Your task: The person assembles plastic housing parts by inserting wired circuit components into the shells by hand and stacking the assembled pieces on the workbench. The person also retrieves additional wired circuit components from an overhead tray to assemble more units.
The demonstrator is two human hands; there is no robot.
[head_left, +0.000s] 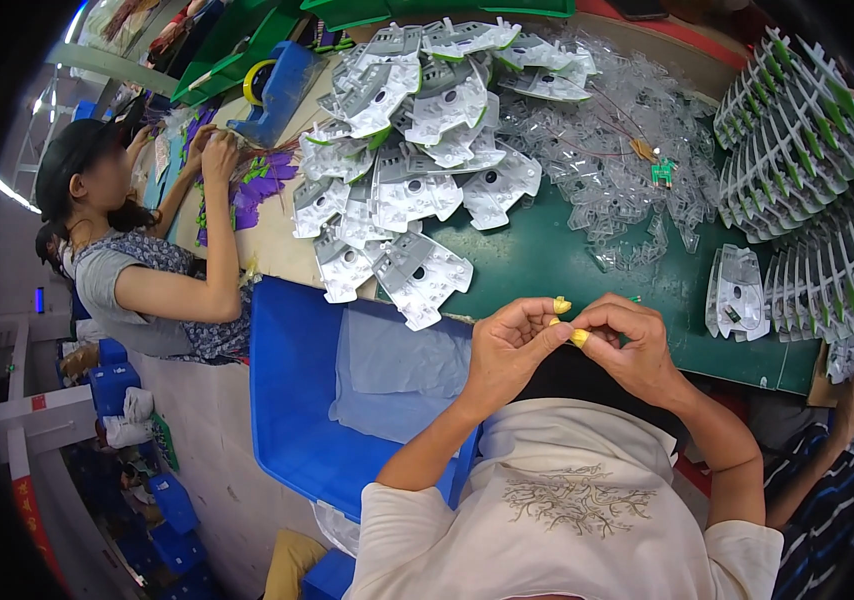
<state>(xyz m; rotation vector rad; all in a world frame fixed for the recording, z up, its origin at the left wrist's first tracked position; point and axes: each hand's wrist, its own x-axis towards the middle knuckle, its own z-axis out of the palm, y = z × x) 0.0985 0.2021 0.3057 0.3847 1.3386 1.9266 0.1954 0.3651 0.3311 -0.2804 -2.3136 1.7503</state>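
Note:
My left hand (pixel 509 350) and my right hand (pixel 635 345) meet in front of my body, at the table's near edge. Both are closed in a pinch, fingertips almost touching. Yellow coverings (pixel 579 338) wrap some of the fingertips. Whatever lies between the fingers is too small or hidden to make out. Ahead and to the left, grey-and-white plastic shells (pixel 422 270) with green edges lie in a loose heap. Clear plastic parts (pixel 607 150) are piled beyond my hands, with a small green circuit board (pixel 662 174) and thin wires on top.
Nested shells (pixel 797 140) stand in curved stacks at the right, one single shell (pixel 737 293) beside them. A blue bin (pixel 292 410) with plastic sheeting sits below the table's left edge. Another person (pixel 162 240) works at the left by a blue tape dispenser (pixel 280 95); someone's hands (pixel 852 400) show at the right.

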